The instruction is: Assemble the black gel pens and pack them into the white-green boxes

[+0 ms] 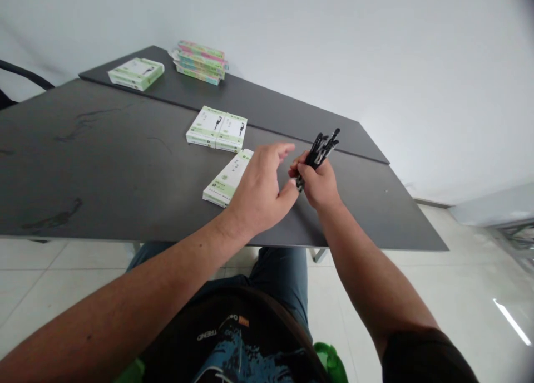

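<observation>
My right hand (319,182) is closed around a bundle of several black pens (320,151), tilted with their upper ends away from me. Just left of it, my left hand (265,188) has its fingers and thumb apart, with the thumb tip close to the lower ends of the pens; whether it touches them I cannot tell. Partly behind my left hand, a white and green box (225,181) lies flat on the table. Farther back are two similar boxes (217,128) side by side, each with a dark pen-like picture on top.
The dark grey table (125,188) has a raised panel (283,107) along its back. A white and green box stack (137,73) and a pile of colourful narrow boxes (200,63) sit on that panel. Behind rises a white wall (334,43).
</observation>
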Demonstrator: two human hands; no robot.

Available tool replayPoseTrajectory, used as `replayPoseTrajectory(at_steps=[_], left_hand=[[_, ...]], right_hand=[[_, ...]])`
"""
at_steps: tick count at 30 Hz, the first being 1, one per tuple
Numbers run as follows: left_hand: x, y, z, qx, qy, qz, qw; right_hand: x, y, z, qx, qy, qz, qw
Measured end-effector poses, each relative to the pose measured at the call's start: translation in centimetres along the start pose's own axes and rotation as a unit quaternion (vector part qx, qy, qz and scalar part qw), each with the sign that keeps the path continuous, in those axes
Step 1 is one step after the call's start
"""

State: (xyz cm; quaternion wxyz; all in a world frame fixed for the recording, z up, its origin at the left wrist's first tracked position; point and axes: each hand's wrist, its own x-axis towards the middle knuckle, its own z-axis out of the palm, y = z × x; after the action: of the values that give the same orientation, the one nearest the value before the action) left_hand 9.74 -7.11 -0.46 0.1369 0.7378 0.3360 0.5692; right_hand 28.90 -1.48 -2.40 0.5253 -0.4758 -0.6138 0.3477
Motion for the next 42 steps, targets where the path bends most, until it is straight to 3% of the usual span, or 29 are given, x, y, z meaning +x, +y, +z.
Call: replayPoseTrajectory(at_steps=[2,5,8,11,22,26,29,31,33,34,36,42], left_hand=[[2.1,-0.4,0.8,-0.008,0.006,0.055,0.998],[4.1,-1.3,2.4,-0.021,-0.05,0.11,0.992],[4.5,-1.9,3.5,-0.024,-0.116,0.126,0.985],[4.3,-1.9,3.7,0.0,-0.141,0.138,0.98],[4.0,-0.7,3.9,0.043,-0.163,0.083,0.982],[3.9,0.0,1.7,0.054,-0.178,0.064,0.981],[4.2,-1.3,-2.1,0.196,-0.156,-0.019,0.968],[4.5,-3.0,-4.6,0.336,-0.16,-0.123,0.92],[4.7,-4.8,-6.3,0.406,-0.216,-0.231,0.858],[4.7,-5.4,-6.7,0.414,-0.26,-0.265,0.831],[4.5,-6.2,-6.7,0.407,-0.314,-0.289,0.807],[4.3,-6.2,-5.2,0.373,-0.308,-0.342,0.806]], right_hand=[[-0.5,0.4,0.6,0.062,-0.03,-0.016,0.997],[-1.0,0.9,0.9,0.035,-0.057,-0.046,0.997],[-1.4,1.4,0.6,-0.034,-0.064,-0.094,0.993],[-1.6,1.8,0.3,-0.076,-0.057,-0.112,0.989],[-2.4,-1.0,-0.2,-0.155,-0.068,-0.105,0.98],[-2.8,-1.1,-0.3,-0.103,-0.018,-0.085,0.991],[-2.8,-1.0,-0.7,0.023,0.025,0.002,0.999],[-2.7,-1.2,-0.9,0.124,0.052,0.041,0.99],[-2.5,-1.5,-1.0,0.19,0.07,0.052,0.978],[-2.4,-1.8,-0.9,0.209,0.078,0.056,0.973],[-2.2,-2.1,-0.5,0.223,0.083,0.065,0.969],[-2.5,-1.6,0.8,0.223,0.067,0.083,0.969]])
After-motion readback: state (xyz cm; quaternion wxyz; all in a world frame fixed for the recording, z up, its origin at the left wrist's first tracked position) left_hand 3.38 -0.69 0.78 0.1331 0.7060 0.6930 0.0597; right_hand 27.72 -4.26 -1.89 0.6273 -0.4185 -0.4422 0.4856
